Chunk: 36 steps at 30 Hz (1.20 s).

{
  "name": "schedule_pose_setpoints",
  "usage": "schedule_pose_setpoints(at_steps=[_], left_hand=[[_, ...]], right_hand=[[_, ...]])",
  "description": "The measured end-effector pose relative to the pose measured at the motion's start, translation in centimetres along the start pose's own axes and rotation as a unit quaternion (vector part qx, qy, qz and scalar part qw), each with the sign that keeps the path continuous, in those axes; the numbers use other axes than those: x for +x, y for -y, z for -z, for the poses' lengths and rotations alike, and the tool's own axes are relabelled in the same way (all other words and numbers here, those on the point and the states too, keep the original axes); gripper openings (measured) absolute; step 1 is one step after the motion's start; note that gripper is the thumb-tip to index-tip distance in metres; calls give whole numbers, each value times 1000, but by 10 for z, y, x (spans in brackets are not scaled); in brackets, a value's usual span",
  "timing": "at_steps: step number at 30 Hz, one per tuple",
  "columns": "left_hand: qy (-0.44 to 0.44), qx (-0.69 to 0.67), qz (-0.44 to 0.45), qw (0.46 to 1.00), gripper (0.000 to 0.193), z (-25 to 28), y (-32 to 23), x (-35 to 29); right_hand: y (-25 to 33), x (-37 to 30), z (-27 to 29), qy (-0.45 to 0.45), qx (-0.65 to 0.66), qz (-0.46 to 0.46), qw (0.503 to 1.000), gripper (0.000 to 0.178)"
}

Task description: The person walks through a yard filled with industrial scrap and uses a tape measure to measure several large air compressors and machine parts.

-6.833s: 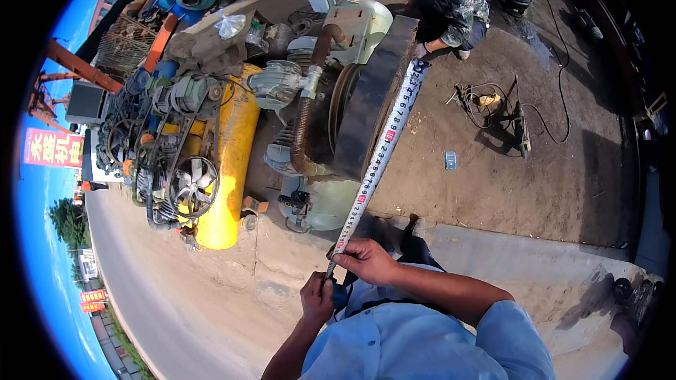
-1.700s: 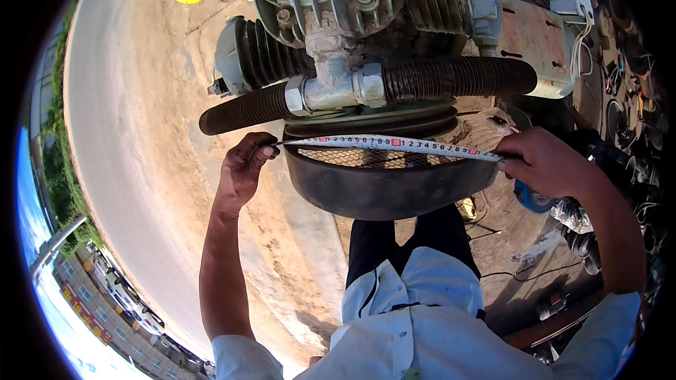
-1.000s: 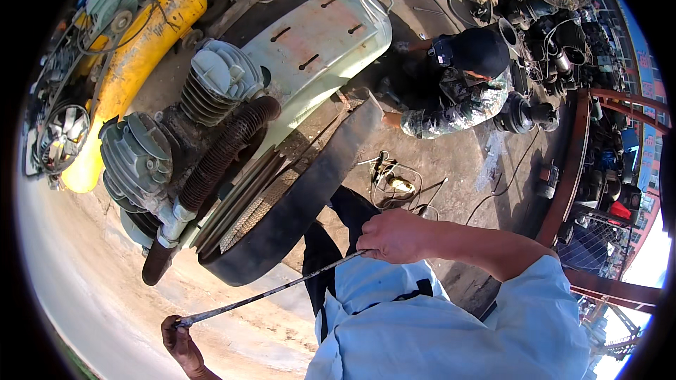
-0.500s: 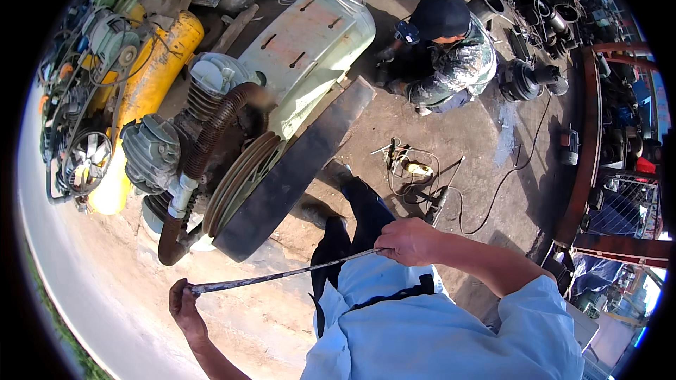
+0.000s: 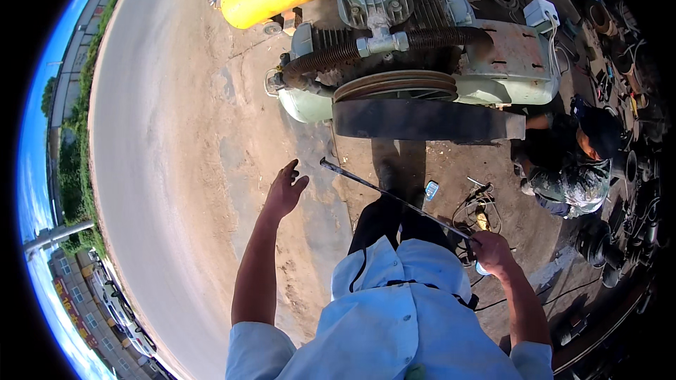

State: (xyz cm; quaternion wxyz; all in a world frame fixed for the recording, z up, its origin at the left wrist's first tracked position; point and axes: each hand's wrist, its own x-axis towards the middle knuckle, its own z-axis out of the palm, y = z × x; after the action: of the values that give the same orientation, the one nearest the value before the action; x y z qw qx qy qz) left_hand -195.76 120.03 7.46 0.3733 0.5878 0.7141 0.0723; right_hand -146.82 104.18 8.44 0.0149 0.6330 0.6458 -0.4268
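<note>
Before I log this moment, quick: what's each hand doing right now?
Left hand: open, holding nothing.
Right hand: closed, holding the tape measure.

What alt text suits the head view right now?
A person's right hand holds an extended tape that ends short of the open left hand. Ahead stands a machine with a black band; a co-worker crouches to the right.

Bright sunlight falls on brown dirt ground (image 5: 197,141), its left edge meeting a gray road (image 5: 134,134); beyond lie green bushes (image 5: 72,176), a building (image 5: 81,298) and blue sky (image 5: 34,162).
</note>
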Motion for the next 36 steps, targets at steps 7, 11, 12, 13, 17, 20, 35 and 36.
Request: schedule_pose_setpoints(at_steps=[7, 11, 12, 13, 17, 20, 35, 36], left_hand=[[68, 17, 6, 998, 69, -27, -8, -15], [91, 2, -19, 996, 71, -38, -20, -20], [97, 0, -27, 995, 71, -39, -20, -19], [102, 17, -35, 994, 71, -40, -20, -16], [132, 78, -59, 986, 68, -44, -18, 6], [167, 104, -121, 973, 60, -58, -2, 19], [409, 242, -129, 870, 44, -131, 273, -92], [424, 257, -135, 858, 43, -134, 283, -103]], right_hand=[[-67, -40, -26, 42, 26, -114, 992, 17], [-110, -77, -77, 2, -39, -137, 990, 19], [-122, -91, -96, 2, -1, -173, 985, 20], [-134, -104, -117, 0, 39, -209, 977, 20], [-115, -160, -188, -43, 259, -351, 899, 22], [-79, -207, -255, -99, 337, -401, 846, 23], [179, -343, -473, -147, 475, -574, 650, 25], [179, -349, -477, -156, 485, -576, 640, 25]])
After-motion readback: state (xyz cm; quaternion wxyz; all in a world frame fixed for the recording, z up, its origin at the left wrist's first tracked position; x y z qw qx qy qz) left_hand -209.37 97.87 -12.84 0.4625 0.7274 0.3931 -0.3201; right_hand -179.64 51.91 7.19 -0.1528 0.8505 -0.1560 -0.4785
